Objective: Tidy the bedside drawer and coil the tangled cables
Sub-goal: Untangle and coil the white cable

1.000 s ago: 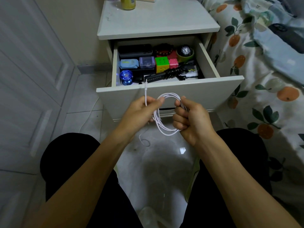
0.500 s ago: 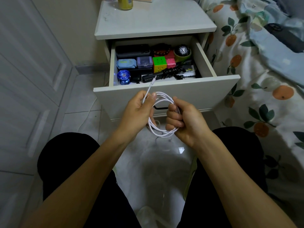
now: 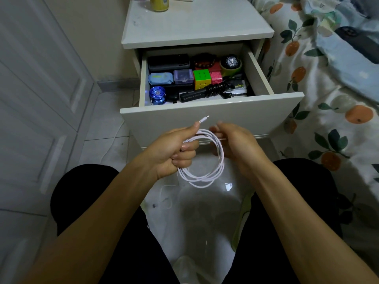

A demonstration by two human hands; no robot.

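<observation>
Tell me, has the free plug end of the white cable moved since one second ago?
Yes. The plug end now lies lower against the drawer front, below its top edge, with the left hand pinching near it.

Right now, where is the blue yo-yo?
In the head view, the blue yo-yo lies in the open drawer's front-left corner, beside a small black case.

Single head cam, looks forward and down, close over both hands, open drawer (image 3: 211, 117) just ahead, floor below.
</observation>
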